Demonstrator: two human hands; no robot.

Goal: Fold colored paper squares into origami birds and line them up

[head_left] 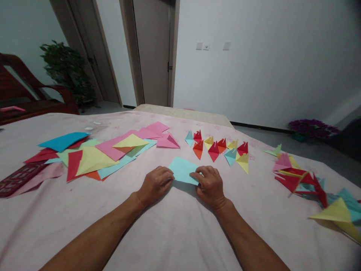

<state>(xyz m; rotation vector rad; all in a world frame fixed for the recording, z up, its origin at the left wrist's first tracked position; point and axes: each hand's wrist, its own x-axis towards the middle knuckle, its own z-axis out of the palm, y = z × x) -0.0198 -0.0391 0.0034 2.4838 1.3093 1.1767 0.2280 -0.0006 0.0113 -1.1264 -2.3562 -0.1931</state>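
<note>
A light blue sheet of paper is held between my two hands, just above the pink cloth. My left hand pinches its left edge with the fingertips. On the opposite side, my right hand grips the near right corner between thumb and fingers. Beyond the paper stand several small folded paper cranes in red, orange, yellow and light blue, set in rough rows. The nearest ones sit a little past my right hand, not touching it.
Loose coloured paper sheets overlap on the left, beside a dark red patterned item. A folded pink piece lies at the back middle. Larger folded paper shapes are heaped at the right. Everything rests on a pale pink cloth.
</note>
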